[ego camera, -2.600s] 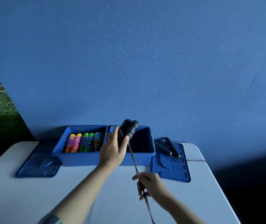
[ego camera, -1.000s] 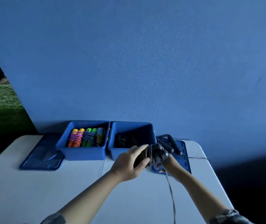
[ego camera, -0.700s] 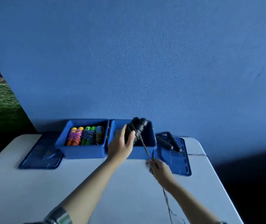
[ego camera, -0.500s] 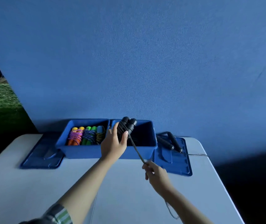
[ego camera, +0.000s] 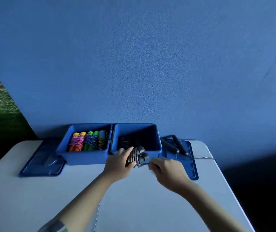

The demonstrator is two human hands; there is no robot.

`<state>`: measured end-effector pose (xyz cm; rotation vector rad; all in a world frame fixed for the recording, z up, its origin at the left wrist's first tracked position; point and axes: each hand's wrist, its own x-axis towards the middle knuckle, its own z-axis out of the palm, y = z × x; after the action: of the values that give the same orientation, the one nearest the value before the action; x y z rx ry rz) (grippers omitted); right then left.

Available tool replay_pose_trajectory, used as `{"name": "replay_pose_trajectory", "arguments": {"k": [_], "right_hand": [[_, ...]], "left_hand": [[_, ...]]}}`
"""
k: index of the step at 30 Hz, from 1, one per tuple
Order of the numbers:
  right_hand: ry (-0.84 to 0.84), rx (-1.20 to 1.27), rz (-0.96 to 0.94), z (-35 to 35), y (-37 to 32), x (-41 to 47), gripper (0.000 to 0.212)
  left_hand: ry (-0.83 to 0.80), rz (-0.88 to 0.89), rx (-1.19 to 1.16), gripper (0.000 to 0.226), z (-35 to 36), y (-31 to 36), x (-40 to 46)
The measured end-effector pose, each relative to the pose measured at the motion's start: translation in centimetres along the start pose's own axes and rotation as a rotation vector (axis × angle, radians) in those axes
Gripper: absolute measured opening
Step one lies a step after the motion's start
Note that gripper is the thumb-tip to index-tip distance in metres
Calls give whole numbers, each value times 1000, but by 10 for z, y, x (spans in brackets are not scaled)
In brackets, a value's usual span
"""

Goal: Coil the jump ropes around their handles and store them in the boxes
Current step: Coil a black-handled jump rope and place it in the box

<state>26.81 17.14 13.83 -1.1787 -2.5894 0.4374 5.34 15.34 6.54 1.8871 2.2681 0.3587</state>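
Observation:
My left hand (ego camera: pixel 118 165) grips a pair of black jump rope handles (ego camera: pixel 138 155) with thin dark rope wound round them, held low in front of the right blue box (ego camera: pixel 136 131). My right hand (ego camera: pixel 166 169) pinches the short loose end of that rope (ego camera: pixel 143 164) just right of the handles. The right box holds dark coiled ropes (ego camera: pixel 125 142). The left blue box (ego camera: pixel 83 157) holds several colourful coiled jump ropes (ego camera: pixel 87 140). Another black-handled rope (ego camera: pixel 174 145) lies uncoiled on the blue lid (ego camera: pixel 190 164) at the right.
A second blue lid (ego camera: pixel 41 164) lies flat left of the boxes. A thin cable (ego camera: pixel 204 158) runs off the right lid toward the table's right edge. The white table (ego camera: pixel 133 206) stands against a blue wall, with a dark drop to its right.
The handles have come down from above the right box to in front of it. My right hand moved up and right to the handles, and the long hanging rope is now wound up.

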Motion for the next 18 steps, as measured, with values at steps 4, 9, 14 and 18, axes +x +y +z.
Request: {"name": "replay_pose_trajectory", "arguments": {"k": [4, 9, 14, 18], "right_hand": [[2, 17, 17, -6, 18, 16, 19], [-40, 141, 70, 3, 43, 33, 16], [-56, 312, 125, 17, 69, 36, 28], [-50, 448, 120, 25, 75, 33, 18]], "left_hand": [[-91, 194, -7, 68, -1, 10, -10], [-159, 308, -177, 59, -4, 26, -25], [-119, 337, -341, 58, -1, 24, -33], [-109, 314, -477, 57, -3, 31, -37]]}}
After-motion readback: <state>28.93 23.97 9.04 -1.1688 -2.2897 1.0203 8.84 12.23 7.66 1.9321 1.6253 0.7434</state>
